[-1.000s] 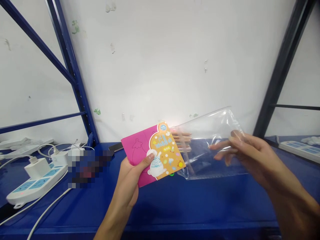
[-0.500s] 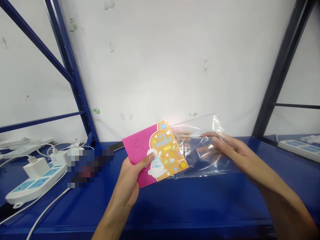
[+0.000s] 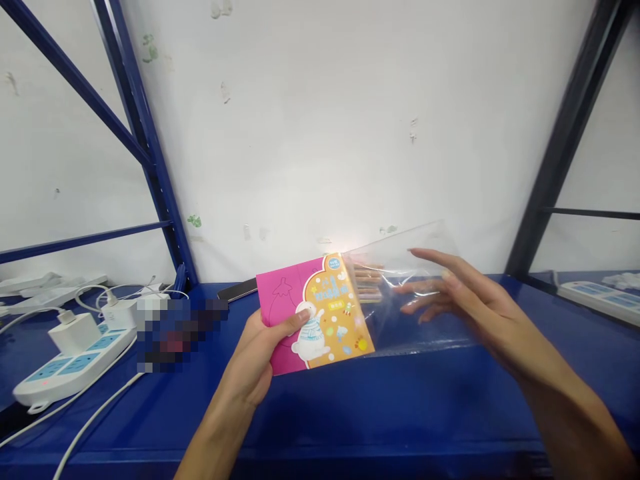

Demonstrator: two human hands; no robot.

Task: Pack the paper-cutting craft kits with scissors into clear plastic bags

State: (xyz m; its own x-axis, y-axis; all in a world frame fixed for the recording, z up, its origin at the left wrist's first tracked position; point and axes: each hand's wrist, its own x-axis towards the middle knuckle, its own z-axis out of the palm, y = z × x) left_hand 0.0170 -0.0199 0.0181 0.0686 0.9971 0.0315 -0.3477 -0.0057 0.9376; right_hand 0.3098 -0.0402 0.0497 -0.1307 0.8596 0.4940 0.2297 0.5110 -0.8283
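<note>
My left hand (image 3: 270,347) grips a pink and orange coloring booklet (image 3: 333,320) with a white bear on its cover, thumb on the front and fingers hidden behind. A clear plastic bag (image 3: 400,333) stretches to the right from behind the booklet. Several slim pencil-like sticks (image 3: 369,283) show through the plastic near the booklet's right edge; their far ends are hidden. My right hand (image 3: 465,300) is at the bag's right part, its fingers spread and the thumb apart from the index finger. Some of these fingers are seen through the film.
On the left of the blue shelf (image 3: 400,413) lies a white power strip (image 3: 75,370) with plugged-in chargers (image 3: 75,333) and loose cables (image 3: 95,420). A dark phone (image 3: 237,289) lies behind the booklet. Another power strip (image 3: 600,300) is at right. Blue posts (image 3: 145,140) and a white wall stand behind.
The booklet has turned slightly and sits more level, a little to the right. My right hand's fingers have spread, and the bag lies flatter, with more of the sticks showing.
</note>
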